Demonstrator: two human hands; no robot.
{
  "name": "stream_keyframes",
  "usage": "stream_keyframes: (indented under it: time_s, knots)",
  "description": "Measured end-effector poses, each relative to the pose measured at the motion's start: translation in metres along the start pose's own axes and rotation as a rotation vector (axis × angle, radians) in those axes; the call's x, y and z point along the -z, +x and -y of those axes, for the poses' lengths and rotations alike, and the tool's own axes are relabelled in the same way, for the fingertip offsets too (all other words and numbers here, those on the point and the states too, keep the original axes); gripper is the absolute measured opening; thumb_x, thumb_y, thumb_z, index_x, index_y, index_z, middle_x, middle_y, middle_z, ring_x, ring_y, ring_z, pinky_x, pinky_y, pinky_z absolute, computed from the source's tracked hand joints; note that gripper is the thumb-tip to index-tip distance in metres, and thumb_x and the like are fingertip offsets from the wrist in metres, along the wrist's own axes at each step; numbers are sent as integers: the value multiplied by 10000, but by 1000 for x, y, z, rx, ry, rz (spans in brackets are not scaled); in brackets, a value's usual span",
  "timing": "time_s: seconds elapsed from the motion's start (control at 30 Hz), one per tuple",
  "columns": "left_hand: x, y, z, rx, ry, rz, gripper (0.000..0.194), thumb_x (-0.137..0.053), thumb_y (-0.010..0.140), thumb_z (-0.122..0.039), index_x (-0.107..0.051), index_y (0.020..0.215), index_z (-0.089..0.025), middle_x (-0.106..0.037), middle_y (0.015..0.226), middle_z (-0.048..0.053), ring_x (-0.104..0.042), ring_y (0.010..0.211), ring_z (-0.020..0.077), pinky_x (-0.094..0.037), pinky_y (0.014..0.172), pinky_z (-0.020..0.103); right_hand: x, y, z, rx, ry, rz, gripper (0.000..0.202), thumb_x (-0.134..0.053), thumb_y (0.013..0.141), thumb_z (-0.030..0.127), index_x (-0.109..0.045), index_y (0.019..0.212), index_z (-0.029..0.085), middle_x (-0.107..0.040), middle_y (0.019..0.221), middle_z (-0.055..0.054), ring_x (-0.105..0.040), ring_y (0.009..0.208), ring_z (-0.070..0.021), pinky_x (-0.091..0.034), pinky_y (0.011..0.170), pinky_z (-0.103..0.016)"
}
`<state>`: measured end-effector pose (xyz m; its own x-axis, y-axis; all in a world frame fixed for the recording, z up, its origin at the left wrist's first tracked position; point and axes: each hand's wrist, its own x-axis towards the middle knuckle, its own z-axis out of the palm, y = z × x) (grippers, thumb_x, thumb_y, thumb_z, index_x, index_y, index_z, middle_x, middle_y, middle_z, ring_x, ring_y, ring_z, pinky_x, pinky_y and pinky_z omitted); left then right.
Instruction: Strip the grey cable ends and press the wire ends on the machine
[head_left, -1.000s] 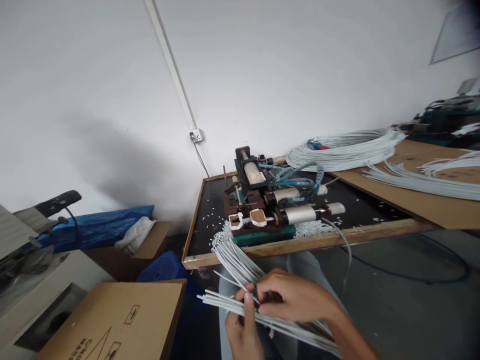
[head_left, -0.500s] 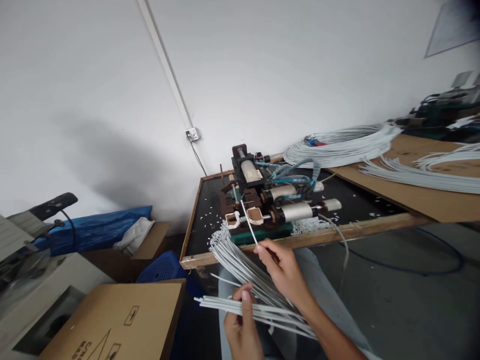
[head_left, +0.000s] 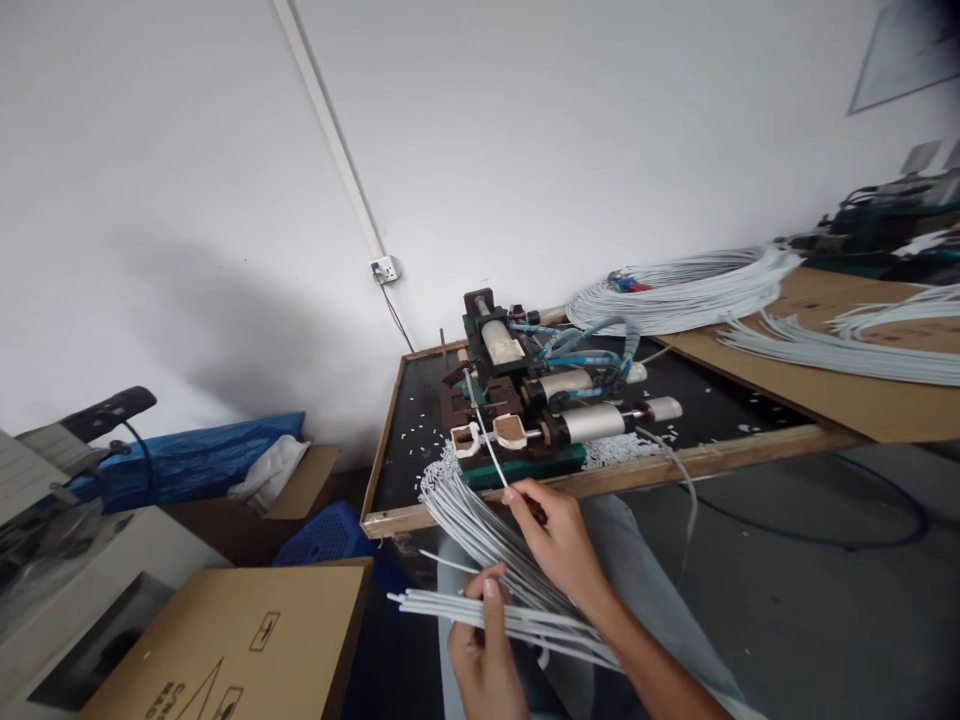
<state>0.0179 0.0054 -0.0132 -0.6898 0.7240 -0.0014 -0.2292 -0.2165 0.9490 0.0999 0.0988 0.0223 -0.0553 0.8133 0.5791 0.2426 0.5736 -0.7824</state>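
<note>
My right hand (head_left: 551,525) pinches one white cable (head_left: 493,452) between thumb and fingers. The cable's far end lies between the two jaws of a pneumatic wire stripping machine (head_left: 510,390). Lower down, my left hand (head_left: 487,640) is closed round a small bundle of white cables (head_left: 431,604), whose ends stick out to the left. A larger bunch of white cables (head_left: 480,530) runs from the table's front edge over my lap, behind both hands. Short white offcuts (head_left: 442,470) are heaped beside the machine.
The machine stands on a black table with a wooden rim (head_left: 720,462). Coiled white cables (head_left: 690,290) lie behind right, partly on a cardboard sheet (head_left: 810,400). At left are a cardboard box (head_left: 247,640), a blue basket (head_left: 322,535) and a blue sheet (head_left: 217,450). A hose (head_left: 686,480) hangs in front.
My right hand has moved slightly left, bringing the single cable's tip from in front of the right jaw to between the jaws. The left hand and its bundle stay nearly still.
</note>
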Motion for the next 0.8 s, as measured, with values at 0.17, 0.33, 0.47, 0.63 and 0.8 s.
stream_keyframes:
  time_s: [0.17,0.33,0.47,0.63,0.8]
  knots:
    - [0,1,2,6,-54,18,499,-806,712,-620,-804,832,-135,-748,856,86,-654,795,208,-500,755,273,0,1,0,9,-7,6,314,-491,994,304,-626,731,198,-659,646,-8,-601,581,-169,-415,578,-255]
    - [0,2,4,24,-62,6,526,-815,692,-632,-804,827,-124,-745,841,92,-647,775,202,-500,737,273,0,0,0,10,-16,-1,329,-480,1001,318,-621,729,198,-655,637,-7,-590,569,-167,-416,568,-256]
    - [1,2,3,6,-27,7,534,-810,688,-645,-805,821,-128,-739,821,90,-647,764,204,-497,718,271,-1,0,-1,15,-26,-2,327,-481,1003,318,-619,731,200,-655,642,-10,-597,578,-171,-417,571,-259]
    - [0,1,2,2,-8,-11,553,-807,671,-665,-801,803,-128,-726,807,92,-644,743,207,-506,690,274,0,1,-1,21,-36,2,329,-473,1009,330,-617,741,206,-651,649,-12,-600,595,-176,-415,580,-262]
    - [-1,0,2,-4,-40,-15,529,-809,683,-649,-804,799,-133,-740,826,94,-655,766,208,-512,711,268,-1,1,-2,26,-37,5,324,-476,1010,328,-610,741,207,-643,650,-9,-601,602,-178,-416,590,-265]
